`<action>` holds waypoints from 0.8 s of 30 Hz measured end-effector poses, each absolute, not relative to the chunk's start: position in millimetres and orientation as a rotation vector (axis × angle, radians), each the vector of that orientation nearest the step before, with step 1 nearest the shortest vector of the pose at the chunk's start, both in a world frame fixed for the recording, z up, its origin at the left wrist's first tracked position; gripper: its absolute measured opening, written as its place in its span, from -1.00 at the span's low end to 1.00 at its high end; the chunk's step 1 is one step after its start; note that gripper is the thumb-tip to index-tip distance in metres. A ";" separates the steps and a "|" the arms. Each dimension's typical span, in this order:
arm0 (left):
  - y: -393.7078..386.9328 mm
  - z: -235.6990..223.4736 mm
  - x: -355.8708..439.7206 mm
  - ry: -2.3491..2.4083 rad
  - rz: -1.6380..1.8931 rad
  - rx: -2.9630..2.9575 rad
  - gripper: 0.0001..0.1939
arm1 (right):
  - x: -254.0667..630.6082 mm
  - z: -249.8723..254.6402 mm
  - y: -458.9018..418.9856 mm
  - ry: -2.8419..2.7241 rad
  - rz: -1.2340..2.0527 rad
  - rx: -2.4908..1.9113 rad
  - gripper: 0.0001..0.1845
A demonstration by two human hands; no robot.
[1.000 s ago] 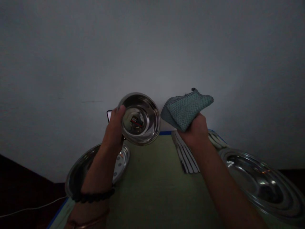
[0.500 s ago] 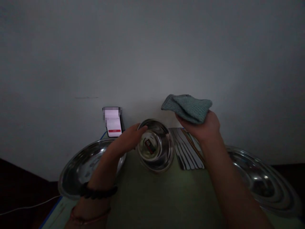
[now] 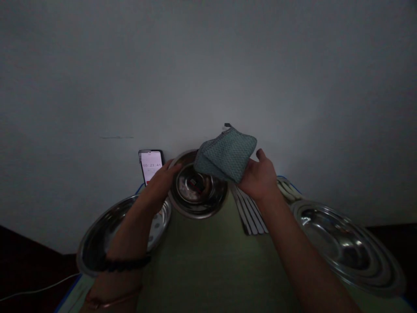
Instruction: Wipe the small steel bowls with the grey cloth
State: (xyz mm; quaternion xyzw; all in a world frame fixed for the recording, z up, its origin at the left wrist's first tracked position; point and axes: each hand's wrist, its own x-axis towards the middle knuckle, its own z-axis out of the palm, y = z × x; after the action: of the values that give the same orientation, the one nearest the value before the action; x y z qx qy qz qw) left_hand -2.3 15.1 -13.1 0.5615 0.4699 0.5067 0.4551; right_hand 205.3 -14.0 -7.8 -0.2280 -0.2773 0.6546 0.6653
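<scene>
My left hand (image 3: 162, 184) grips the left rim of a shiny steel bowl (image 3: 198, 208), its thumb over the edge. The bowl is tilted toward me, and a dark label with some red shows at its centre. A folded grey-green cloth (image 3: 228, 154) lies across the fingers of my right hand (image 3: 259, 178), its lower left part over the bowl's upper right rim. The right thumb sticks up apart from the cloth, and the cloth hides the fingertips. Whether the cloth touches the bowl I cannot tell.
A steel basin (image 3: 94, 234) stands on the left, partly behind my forearm. Stacked steel plates (image 3: 339, 243) sit on the right. Several pieces of cutlery (image 3: 252, 215) lie on the green table (image 3: 202, 265). A lit phone (image 3: 151, 165) leans on the wall (image 3: 208, 78).
My right hand has brought the cloth left and slightly down, over the bowl's edge. My left hand has shifted the bowl left and a little up and turned its opening.
</scene>
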 end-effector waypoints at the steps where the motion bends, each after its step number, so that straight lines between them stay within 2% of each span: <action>1: 16.5 -13.0 -3.1 1.139 1.265 1.356 -0.66 | 204.5 -7.9 -15.3 -0.655 1.480 -0.519 -0.51; 5: 18.4 -12.6 -3.0 1.119 1.331 1.229 -0.56 | 198.8 -11.4 -17.0 -0.794 1.433 -0.669 -0.68; 7: 17.4 -11.7 -1.6 1.110 1.311 1.212 -0.54 | 198.3 -13.4 -16.1 -0.881 1.350 -0.814 -0.67; 9: 15.8 -10.5 -0.2 1.100 1.284 1.235 -0.54 | 202.4 -15.1 -14.3 -1.036 1.114 -1.006 -0.57; 14: 13.6 -8.7 0.5 1.210 1.252 1.239 -0.54 | 220.7 -21.1 -8.8 -1.316 0.211 -1.425 -0.28; 19: 16.6 -11.8 -0.1 1.204 1.284 1.191 -0.50 | 217.4 -30.2 -7.5 -1.469 -0.073 -1.376 -0.10; 21: 18.7 -14.5 -1.3 1.218 1.305 1.174 -0.50 | 211.8 -31.1 -9.0 -1.573 -0.155 -1.359 -0.18; 24: 22.2 -18.9 -4.6 1.236 1.324 1.193 -0.49 | 206.2 -28.5 -14.4 -1.841 -0.295 -1.388 -0.45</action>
State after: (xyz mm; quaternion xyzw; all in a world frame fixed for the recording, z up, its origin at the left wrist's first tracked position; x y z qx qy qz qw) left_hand -4.6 22.2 -18.9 0.4865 0.5039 0.5395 0.4674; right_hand 206.2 -14.4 -28.5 -0.5481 -0.7267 -0.1164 0.3974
